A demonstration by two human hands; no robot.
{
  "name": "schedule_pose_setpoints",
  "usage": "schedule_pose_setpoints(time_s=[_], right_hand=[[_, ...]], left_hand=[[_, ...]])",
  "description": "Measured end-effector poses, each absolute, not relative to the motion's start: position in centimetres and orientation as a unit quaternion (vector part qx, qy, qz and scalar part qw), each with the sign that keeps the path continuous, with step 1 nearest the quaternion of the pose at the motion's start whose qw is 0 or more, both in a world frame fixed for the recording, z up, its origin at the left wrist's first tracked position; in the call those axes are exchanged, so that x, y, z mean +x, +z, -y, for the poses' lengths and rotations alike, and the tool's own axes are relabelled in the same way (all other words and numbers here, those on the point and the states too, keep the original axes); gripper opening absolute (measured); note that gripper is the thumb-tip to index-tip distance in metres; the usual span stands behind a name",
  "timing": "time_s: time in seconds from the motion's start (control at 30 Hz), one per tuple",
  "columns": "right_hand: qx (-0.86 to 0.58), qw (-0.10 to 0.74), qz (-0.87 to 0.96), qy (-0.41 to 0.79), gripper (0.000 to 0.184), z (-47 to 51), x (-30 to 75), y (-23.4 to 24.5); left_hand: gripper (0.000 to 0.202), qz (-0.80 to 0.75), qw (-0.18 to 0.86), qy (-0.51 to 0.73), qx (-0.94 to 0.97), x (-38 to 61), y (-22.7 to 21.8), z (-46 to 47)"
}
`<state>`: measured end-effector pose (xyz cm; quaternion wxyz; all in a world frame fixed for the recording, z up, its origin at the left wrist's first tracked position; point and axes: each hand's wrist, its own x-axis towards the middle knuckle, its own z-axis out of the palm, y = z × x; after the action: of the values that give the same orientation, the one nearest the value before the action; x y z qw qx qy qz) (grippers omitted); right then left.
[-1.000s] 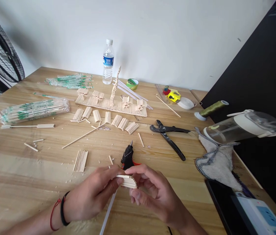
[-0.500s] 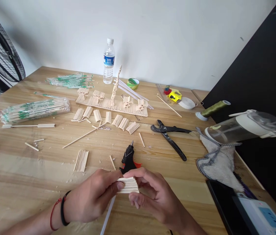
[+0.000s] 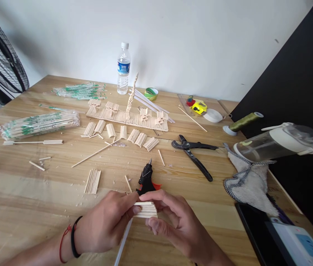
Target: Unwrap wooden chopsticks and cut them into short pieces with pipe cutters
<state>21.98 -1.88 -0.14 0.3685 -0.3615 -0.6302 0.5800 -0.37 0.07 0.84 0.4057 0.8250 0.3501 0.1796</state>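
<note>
Both hands pinch one small panel of glued wooden sticks (image 3: 146, 209) just above the table's near edge. My left hand (image 3: 106, 222), with a red string and black band at the wrist, grips the panel's left end. My right hand (image 3: 173, 221) holds its right end with fingers curled under it. A black hot glue gun (image 3: 146, 178) lies right behind the panel, its nozzle pointing away. A white glue stick (image 3: 122, 242) runs below my hands. Another flat stick panel (image 3: 92, 181) lies to the left.
Further back stand a long stick platform with an upright stick column (image 3: 130, 115), a row of small stick panels (image 3: 123, 134), black cutters (image 3: 193, 153), bagged chopsticks (image 3: 38, 123), a water bottle (image 3: 123, 69), tape measure (image 3: 198, 108), thread spool (image 3: 242, 122), a cloth (image 3: 246, 181) and a clear jug (image 3: 279, 143).
The stick panel has turned slightly between my fingers and both hands have dropped a little toward the near edge. Everything on the table stays where it was.
</note>
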Motion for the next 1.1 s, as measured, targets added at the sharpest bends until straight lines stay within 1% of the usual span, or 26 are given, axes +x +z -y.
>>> schedule_pose_setpoints(time_s=[0.07,0.17,0.37,0.57,0.7,0.77,0.9,1.0,1.1], right_hand=[[-0.362,0.371,0.633,0.575,0.033,1.9,22.1,-0.1],[-0.360,0.380,0.633,0.570,0.031,1.8,22.1,0.0],[-0.363,0.387,0.635,0.562,0.029,1.8,21.9,-0.2],[-0.363,0.391,0.628,0.566,0.028,1.9,21.8,-0.3],[-0.360,0.396,0.625,0.568,0.028,1.8,21.8,-0.2],[-0.346,0.397,0.619,0.582,0.031,1.7,21.9,-0.3],[-0.305,0.406,0.569,0.647,0.037,1.3,22.1,-0.9],[-0.294,0.398,0.548,0.674,0.034,1.0,22.2,-1.0],[-0.291,0.380,0.537,0.695,0.044,0.7,22.0,-1.0]], left_hand=[[0.032,-0.348,0.388,0.185,0.833,-0.3,0.8,0.0],[0.031,-0.347,0.372,0.193,0.839,-0.3,0.8,0.0],[0.027,-0.343,0.367,0.189,0.844,-0.4,0.5,-0.1],[0.029,-0.341,0.354,0.194,0.849,-0.4,0.5,-0.1],[0.027,-0.341,0.372,0.188,0.842,-0.4,0.5,0.1],[0.027,-0.341,0.393,0.201,0.830,-0.3,0.5,0.1],[0.027,-0.329,0.444,0.245,0.796,0.0,0.3,-0.1],[0.026,-0.339,0.430,0.268,0.792,-0.1,0.0,-0.3],[0.025,-0.353,0.409,0.284,0.792,-0.3,-0.5,-0.4]])
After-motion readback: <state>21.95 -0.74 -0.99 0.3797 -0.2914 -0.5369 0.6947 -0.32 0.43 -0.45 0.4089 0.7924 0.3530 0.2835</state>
